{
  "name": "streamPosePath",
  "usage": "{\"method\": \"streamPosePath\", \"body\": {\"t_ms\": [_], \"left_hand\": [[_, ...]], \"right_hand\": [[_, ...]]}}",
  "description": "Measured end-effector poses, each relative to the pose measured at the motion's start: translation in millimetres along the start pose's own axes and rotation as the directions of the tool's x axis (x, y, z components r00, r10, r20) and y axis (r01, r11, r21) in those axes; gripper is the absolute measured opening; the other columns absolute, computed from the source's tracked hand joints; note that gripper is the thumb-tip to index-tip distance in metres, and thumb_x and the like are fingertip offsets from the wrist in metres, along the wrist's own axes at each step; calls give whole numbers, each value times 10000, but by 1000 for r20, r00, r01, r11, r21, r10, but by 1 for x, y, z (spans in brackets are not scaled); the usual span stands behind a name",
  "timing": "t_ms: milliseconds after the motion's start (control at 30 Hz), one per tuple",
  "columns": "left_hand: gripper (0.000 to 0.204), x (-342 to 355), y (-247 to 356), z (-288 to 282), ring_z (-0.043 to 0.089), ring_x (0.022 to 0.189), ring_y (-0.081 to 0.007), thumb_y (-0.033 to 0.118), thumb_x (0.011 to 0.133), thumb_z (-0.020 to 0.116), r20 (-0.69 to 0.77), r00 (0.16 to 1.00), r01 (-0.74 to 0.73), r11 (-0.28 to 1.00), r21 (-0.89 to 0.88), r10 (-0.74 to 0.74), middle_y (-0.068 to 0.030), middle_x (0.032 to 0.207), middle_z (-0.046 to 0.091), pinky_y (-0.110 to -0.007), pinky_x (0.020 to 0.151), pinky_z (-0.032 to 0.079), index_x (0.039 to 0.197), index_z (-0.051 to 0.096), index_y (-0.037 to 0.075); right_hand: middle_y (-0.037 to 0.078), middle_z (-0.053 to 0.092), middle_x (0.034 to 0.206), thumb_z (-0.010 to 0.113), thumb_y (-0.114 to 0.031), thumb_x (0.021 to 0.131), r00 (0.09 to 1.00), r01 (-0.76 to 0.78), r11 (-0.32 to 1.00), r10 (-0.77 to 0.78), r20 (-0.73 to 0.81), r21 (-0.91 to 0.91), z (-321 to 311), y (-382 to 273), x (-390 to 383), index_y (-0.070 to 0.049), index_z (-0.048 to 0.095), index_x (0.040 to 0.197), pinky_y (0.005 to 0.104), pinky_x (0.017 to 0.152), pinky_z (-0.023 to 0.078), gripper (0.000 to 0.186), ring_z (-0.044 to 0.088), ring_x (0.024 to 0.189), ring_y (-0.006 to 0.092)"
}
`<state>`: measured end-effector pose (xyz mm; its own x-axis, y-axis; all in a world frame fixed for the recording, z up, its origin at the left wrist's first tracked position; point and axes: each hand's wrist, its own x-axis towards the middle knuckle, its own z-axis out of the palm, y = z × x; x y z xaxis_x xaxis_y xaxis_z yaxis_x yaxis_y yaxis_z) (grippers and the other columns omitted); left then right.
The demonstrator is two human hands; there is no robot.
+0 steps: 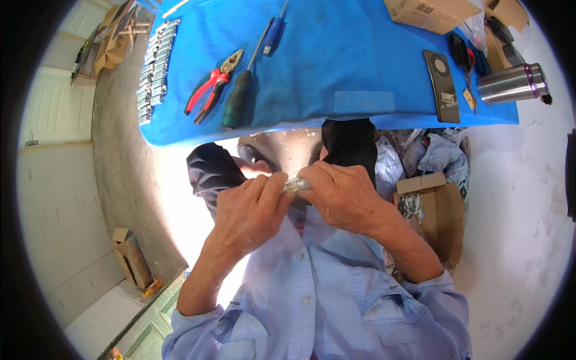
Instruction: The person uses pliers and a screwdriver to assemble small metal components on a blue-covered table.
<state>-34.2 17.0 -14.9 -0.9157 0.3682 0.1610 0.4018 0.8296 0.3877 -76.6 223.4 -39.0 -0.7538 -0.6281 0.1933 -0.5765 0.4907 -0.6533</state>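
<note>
shirt (324, 282): pale blue, just beneath both hands.
left hand (252, 210): clenched on one end of the small metal piece (295, 185).
right hand (342, 195): pinching its other end, steadying it close in.
pliers (211, 87): beyond the hands, idle on the blue table (360, 60).

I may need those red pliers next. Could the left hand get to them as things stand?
Probably not yet: the left hand and right hand both grip a small metal part. The pliers lie uncovered on the table.

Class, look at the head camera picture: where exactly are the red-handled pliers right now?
The red-handled pliers lie on the blue table, upper left of the head view, just left of the green-handled screwdriver and right of the row of metal parts.
</note>
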Motion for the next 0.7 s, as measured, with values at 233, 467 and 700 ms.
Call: {"method": "streamPosePath", "body": {"t_ms": [233, 467, 700], "left_hand": [[170, -6, -6, 6, 613, 573, -214, 142, 869, 733, -59, 998, 24, 1000, -8, -24, -45, 698, 604, -343, 488, 448, 972, 632, 53], [171, -10, 4, 24, 606, 534, -292, 128, 911, 697, -134, 950, 267, 957, -114, -281, -108, 622, 572, -388, 470, 432, 844, 557, 56], [163, -19, -1, 27, 592, 514, -178, 144, 1042, 549, -58, 895, 381, 826, -415, -442, -93, 628, 594, -293, 499, 423, 1014, 627, 4]], "right_hand": [[90, 673, 747, 704, -283, 911, 997, 0, 1000, 1, -73, 11, 10, 1, 1, -67, 568, 919, 403, 507, 487, 255, 682, 643, 284], [119, 663, 737, 690, -242, 941, 969, -138, 976, 169, -182, 171, 26, -6, 1, -46, 608, 964, 387, 531, 496, 214, 677, 639, 304], [143, 622, 754, 613, -224, 1017, 930, -146, 821, 304, -206, 552, 37, -5, 4, -5, 613, 1095, 338, 570, 470, 232, 612, 609, 250]]}}
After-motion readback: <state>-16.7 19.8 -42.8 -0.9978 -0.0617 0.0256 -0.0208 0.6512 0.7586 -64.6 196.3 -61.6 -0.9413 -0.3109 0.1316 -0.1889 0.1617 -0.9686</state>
